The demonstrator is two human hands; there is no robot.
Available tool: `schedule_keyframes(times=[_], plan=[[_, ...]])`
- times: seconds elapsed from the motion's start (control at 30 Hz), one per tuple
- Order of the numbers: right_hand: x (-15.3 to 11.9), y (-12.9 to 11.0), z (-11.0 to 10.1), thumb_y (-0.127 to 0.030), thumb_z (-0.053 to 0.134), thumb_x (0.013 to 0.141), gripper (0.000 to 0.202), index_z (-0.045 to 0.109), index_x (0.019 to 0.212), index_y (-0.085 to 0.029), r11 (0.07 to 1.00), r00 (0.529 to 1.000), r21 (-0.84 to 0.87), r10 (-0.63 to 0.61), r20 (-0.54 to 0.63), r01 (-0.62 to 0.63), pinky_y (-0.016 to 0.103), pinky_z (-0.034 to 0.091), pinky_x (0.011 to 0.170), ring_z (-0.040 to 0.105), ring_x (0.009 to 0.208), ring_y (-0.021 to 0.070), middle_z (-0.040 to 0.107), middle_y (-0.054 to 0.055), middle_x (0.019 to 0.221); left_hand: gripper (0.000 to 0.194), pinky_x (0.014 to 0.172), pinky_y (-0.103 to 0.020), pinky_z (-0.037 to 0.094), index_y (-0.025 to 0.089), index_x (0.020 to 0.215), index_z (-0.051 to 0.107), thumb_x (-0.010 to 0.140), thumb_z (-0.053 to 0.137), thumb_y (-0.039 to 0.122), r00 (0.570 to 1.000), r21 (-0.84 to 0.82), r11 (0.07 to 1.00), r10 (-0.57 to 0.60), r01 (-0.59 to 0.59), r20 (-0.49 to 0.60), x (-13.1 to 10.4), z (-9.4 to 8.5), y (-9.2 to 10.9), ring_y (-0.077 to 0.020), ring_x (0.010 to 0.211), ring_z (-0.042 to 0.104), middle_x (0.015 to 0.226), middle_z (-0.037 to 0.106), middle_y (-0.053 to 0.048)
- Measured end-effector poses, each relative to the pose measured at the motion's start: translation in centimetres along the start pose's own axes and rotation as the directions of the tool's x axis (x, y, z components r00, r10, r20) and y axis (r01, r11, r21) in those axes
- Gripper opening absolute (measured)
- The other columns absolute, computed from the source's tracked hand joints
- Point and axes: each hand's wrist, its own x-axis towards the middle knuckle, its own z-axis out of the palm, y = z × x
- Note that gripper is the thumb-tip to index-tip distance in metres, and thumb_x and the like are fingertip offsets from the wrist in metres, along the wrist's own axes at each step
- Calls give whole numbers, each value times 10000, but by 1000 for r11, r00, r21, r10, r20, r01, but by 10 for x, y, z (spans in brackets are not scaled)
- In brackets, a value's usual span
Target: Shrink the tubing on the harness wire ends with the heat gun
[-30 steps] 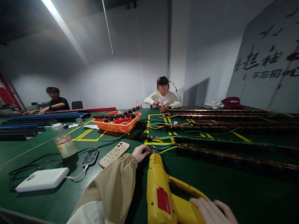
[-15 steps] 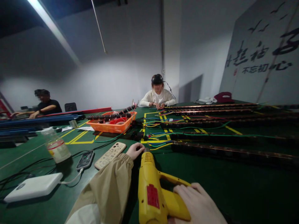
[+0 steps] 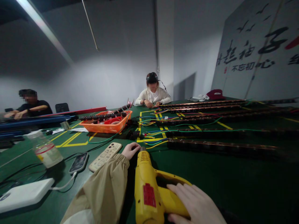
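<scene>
Facing a pale grey wall in the upper frame, across a dark green table spreading over the lower frame. Gripping a yellow heat gun at lower centre, wrapping the fingers of the right hand round its handle from the lower right. Bending the left hand at centre into a pinch, nearly joining thumb and forefinger; leaving unclear, at this scale, any small piece between them. Pointing the nozzle of the gun up the frame, just beside those fingertips. Reaching near the loose ends of blue, green and yellow wires, running rightward to a long dark bar with copper-coloured lines; not showing clearly any contact with them. Apparently working, to judge by this pose, on a small spot directly before the nozzle. Calling next, by the same judgement, for steadying the gun, aiming narrowly and guarding the pinching fingertips against heat. Including also a person in a light top at upper centre, an orange basket left of centre, and a beige patterned phone beside the left sleeve.
</scene>
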Motion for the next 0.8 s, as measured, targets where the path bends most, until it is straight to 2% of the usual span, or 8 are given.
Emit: schedule_keyframes(times=[0.13, 0.23, 0.37, 0.47, 0.57, 0.63, 0.73, 0.8], plan=[[0, -3, 2, -450, 807, 534, 462, 671, 915, -226, 998, 998, 35, 56, -25, -55, 294, 532, 705, 661, 744, 185, 706, -31, 882, 256, 769, -294, 477, 162, 771, 646, 754, 558, 401, 1000, 11, 1000, 7, -7, 2, -1, -1, 1, -177, 775, 612, 773, 681, -38], [-1, -3, 2, -446, 803, 539, 465, 669, 927, -227, 999, 999, 17, 39, -22, -39, 299, 533, 714, 663, 744, 183, 704, -37, 889, 245, 770, -298, 476, 163, 783, 650, 758, 551, 386, 1000, 24, 1000, 9, -9, 8, -1, -1, 0, -182, 782, 611, 787, 682, -45], [-8, 2, -6, -355, 786, 562, 446, 662, 964, -208, 999, 999, -49, 20, 46, -18, 320, 529, 758, 665, 783, 197, 701, -13, 926, 222, 781, -298, 470, 165, 784, 659, 767, 538, 351, 1000, 43, 999, 20, -21, 10, -2, 0, 1, -184, 804, 613, 808, 685, -49], [-11, 5, -8, -321, 738, 605, 427, 652, 1007, -204, 996, 990, -59, 74, 118, -67, 353, 516, 803, 655, 847, 217, 692, 18, 974, 214, 775, -300, 468, 164, 777, 656, 767, 531, 337, 1000, 62, 998, 21, -21, 2, -3, 0, 2, -186, 803, 612, 806, 685, -52], [-8, 0, 0, -350, 701, 625, 445, 644, 1045, -214, 983, 958, 4, 180, 225, -186, 410, 461, 903, 617, 961, 255, 663, 49, 1064, 214, 760, -289, 469, 166, 768, 655, 762, 529, 338, 1000, 72, 997, 22, -21, -8, -3, 1, 3, -178, 787, 612, 804, 687, -48], [-3, -7, 8, -338, 646, 666, 449, 624, 1094, -204, 971, 928, 60, 200, 314, -230, 428, 415, 953, 583, 1026, 268, 634, 71, 1127, 210, 746, -279, 470, 171, 763, 654, 755, 534, 343, 1000, 68, 997, 23, -22, -16, -3, 1, 2, -172, 773, 611, 795, 688, -40], [9, -15, 15, -197, 517, 713, 464, 564, 1174, -171, 957, 891, 103, 208, 403, -270, 396, 413, 935, 570, 1037, 247, 615, 94, 1147, 223, 743, -280, 470, 174, 764, 648, 755, 533, 364, 999, 55, 998, 31, -30, -21, -2, 2, -1, -174, 771, 613, 782, 687, -40], [16, -17, 14, -160, 487, 698, 451, 563, 1142, -176, 944, 866, 127, 220, 449, -305, 374, 440, 875, 588, 974, 234, 632, 79, 1088, 235, 756, -287, 469, 175, 770, 645, 759, 527, 378, 999, 53, 998, 39, -38, -17, -2, 2, -4, -178, 785, 617, 786, 686, -43]])
